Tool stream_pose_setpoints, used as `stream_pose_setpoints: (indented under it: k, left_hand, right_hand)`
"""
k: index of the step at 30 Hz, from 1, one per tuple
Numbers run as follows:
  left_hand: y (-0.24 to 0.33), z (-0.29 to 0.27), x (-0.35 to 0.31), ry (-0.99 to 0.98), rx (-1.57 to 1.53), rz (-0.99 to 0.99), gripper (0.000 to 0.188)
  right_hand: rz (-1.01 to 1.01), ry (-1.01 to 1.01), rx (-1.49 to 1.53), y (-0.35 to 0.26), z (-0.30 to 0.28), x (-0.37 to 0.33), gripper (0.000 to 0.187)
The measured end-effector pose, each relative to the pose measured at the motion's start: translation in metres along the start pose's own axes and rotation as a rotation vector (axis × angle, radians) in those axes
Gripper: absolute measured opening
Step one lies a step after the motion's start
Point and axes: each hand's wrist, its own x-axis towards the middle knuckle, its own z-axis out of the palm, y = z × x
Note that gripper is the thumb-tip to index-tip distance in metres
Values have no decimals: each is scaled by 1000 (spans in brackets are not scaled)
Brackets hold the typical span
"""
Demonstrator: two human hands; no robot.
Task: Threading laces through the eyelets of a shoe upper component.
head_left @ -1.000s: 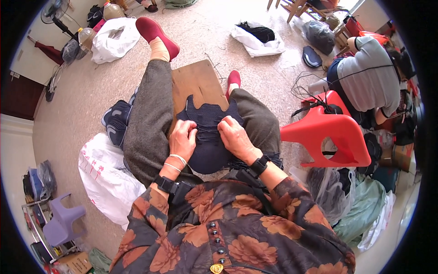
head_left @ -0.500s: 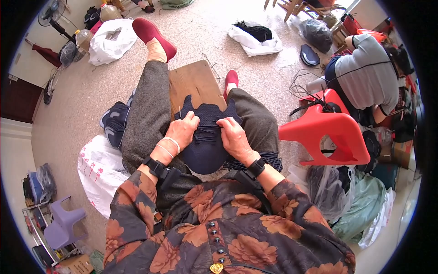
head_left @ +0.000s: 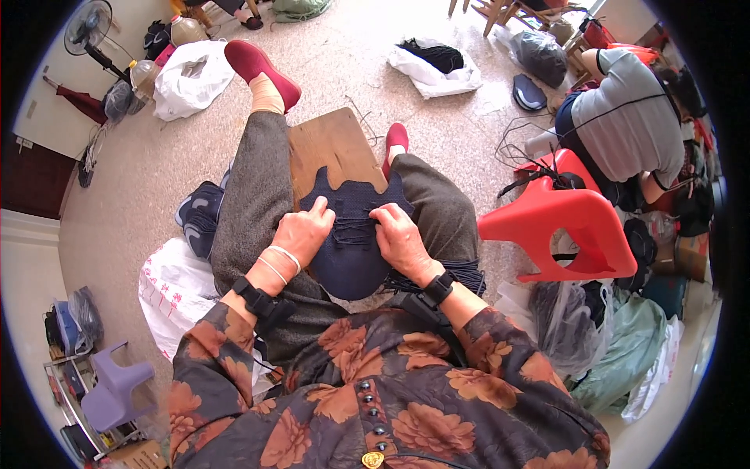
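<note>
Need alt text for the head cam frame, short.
Seen from above, a seated person's left hand and right hand press on a dark navy shoe upper lying on a wooden board across their lap. A red plastic stool stands to their right, where another person sits bent over amid bags on the floor.

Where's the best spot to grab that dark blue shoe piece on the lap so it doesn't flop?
Probably by its two side edges beside the lacing, from left and right, as the left hand and right hand do. The dark blue shoe upper is soft and flat on the wooden board.
</note>
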Motion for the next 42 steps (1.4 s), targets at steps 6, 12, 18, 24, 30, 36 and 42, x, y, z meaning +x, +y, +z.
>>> stream_pose_setpoints:
  k: [6, 12, 18, 24, 30, 36, 42]
  left_hand:
    - [5, -6, -1, 72, -81, -85, 5]
    - [12, 5, -5, 318, -635, -453, 10]
    - [11, 34, 6, 418, -765, -798, 17]
    - [3, 35, 49, 282, -598, -846, 25]
    - [-5, 73, 22, 266, -528, -868, 8]
    - [7, 54, 31, 266, -573, -893, 7]
    - [-4, 69, 31, 206, -633, -893, 9]
  right_hand:
    - [-4, -15, 29, -1, -2, -4, 21]
    - [13, -34, 60, 0, -1, -5, 19]
    - [-7, -18, 70, 3, -1, 4, 19]
    - [-62, 50, 43, 5, -14, 13, 21]
    - [-53, 25, 50, 1, 10, -5, 22]
    - [9, -2, 13, -5, 1, -11, 18]
    - [-3, -13, 8, -7, 3, -10, 20]
